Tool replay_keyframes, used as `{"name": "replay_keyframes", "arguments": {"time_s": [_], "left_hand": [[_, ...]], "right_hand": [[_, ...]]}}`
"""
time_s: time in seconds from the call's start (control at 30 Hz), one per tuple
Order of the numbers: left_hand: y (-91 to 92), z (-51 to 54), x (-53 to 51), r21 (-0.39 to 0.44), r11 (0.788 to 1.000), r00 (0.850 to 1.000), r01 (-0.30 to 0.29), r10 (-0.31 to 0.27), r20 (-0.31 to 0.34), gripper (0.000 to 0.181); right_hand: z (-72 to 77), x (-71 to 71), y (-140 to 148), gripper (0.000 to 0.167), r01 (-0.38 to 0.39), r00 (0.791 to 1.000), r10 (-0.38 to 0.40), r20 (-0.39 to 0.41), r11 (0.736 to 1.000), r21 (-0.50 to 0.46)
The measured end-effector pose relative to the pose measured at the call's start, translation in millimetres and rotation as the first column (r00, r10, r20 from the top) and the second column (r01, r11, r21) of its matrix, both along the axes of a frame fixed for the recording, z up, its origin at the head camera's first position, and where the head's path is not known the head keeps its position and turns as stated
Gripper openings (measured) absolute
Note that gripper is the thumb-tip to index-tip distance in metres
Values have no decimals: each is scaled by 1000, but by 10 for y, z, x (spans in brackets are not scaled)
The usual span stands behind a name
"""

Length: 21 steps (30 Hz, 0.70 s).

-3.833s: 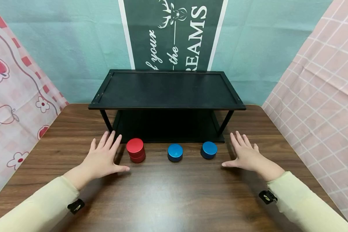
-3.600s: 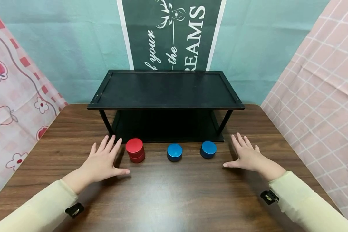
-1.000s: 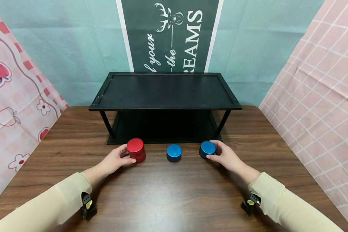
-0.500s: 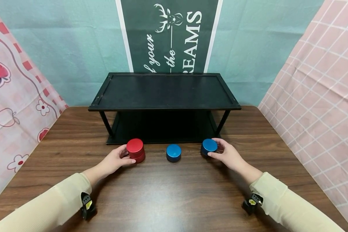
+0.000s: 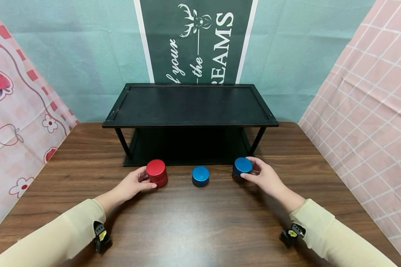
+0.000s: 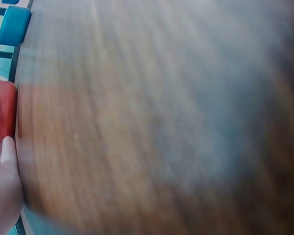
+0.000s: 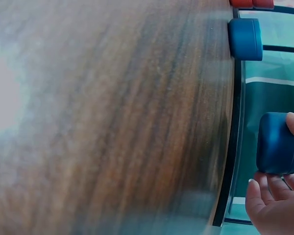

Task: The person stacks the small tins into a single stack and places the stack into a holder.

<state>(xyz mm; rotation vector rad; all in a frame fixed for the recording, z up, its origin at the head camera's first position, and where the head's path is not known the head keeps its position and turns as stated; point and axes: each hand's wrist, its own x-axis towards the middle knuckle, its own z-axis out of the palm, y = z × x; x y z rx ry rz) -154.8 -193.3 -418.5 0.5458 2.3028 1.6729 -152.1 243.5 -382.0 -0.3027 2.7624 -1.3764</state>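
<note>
Pinching blue cylinder aloft, right grip curled, left grip round red cylinder

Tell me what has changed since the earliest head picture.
Both hands have moved inward, no longer spread beside the row. The left hand now grips the red container; the right hand has taken hold of the rightmost blue tin and raised it off the table. The red container, middle blue tin and black shelf stayed put.
</note>
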Motion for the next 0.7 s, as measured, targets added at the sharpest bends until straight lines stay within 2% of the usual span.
{"name": "replay_keyframes", "arguments": {"time_s": [0.33, 0.7], "left_hand": [[-3, -17, -8, 0, 1000, 1000, -4, 4, 1, 58], [0, -13, -6, 6, 1000, 1000, 5, -5, 6, 59]], "right_hand": [[62, 26, 2, 60, 23, 1000, -23, -20, 1000, 1], [161, 61, -9, 62, 14, 999, -15, -48, 1000, -11]]}}
